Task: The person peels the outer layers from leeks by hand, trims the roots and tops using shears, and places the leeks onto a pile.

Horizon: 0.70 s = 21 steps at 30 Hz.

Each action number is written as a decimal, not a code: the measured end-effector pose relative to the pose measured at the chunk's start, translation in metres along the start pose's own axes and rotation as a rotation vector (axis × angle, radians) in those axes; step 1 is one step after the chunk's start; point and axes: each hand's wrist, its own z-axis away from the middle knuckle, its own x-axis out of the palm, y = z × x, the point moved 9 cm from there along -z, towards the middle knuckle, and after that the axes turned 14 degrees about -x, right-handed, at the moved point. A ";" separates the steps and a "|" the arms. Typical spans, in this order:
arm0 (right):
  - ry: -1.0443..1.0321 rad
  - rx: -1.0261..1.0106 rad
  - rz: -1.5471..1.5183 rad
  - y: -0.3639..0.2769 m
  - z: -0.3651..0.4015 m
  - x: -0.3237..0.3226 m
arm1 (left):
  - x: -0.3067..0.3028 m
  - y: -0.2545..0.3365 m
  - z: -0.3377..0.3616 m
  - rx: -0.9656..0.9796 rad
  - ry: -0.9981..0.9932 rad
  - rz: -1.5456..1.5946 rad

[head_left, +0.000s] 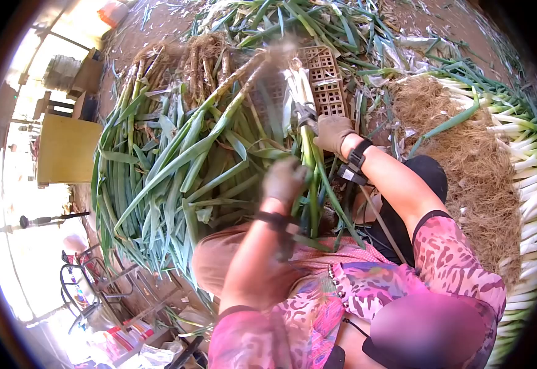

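My right hand [335, 133], in a tan work glove, is closed around a few leeks [300, 92]. Their white shanks and roots point away from me, and their green leaves hang back towards my lap. A dark grey patch beside the fingers could be part of the glove; I cannot make it out. My left hand [286, 179], also gloved, is smeared by motion just left of these leaves. Whether its fingers hold anything is hidden by the blur. Left of both hands lies a big heap of untrimmed leeks [176, 154], roots at the far end.
A tan plastic crate [329, 80] lies just beyond my right hand. On the right, cleaned leeks [533, 197] are stacked with their brown roots [465, 166] facing inwards. Leaf scraps [336, 24] litter the ground ahead. A yellow box [65, 149] and metal frames [96, 283] stand at left.
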 end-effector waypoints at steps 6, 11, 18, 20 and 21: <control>-0.073 0.081 -0.148 0.005 0.027 0.025 | -0.161 -0.048 -0.062 -0.103 0.711 -0.835; 0.031 0.059 -0.235 0.016 0.048 0.063 | -0.175 -0.058 -0.088 -0.348 0.519 -0.778; 0.056 -0.123 -0.506 -0.021 0.119 0.048 | -0.187 -0.099 -0.093 -0.429 0.426 -0.808; 0.030 -0.086 -0.617 -0.016 0.132 0.055 | -0.199 -0.076 -0.079 -0.440 0.244 -0.757; 0.062 -0.082 -0.612 -0.012 0.132 0.056 | -0.205 -0.067 -0.082 -0.363 0.260 -0.718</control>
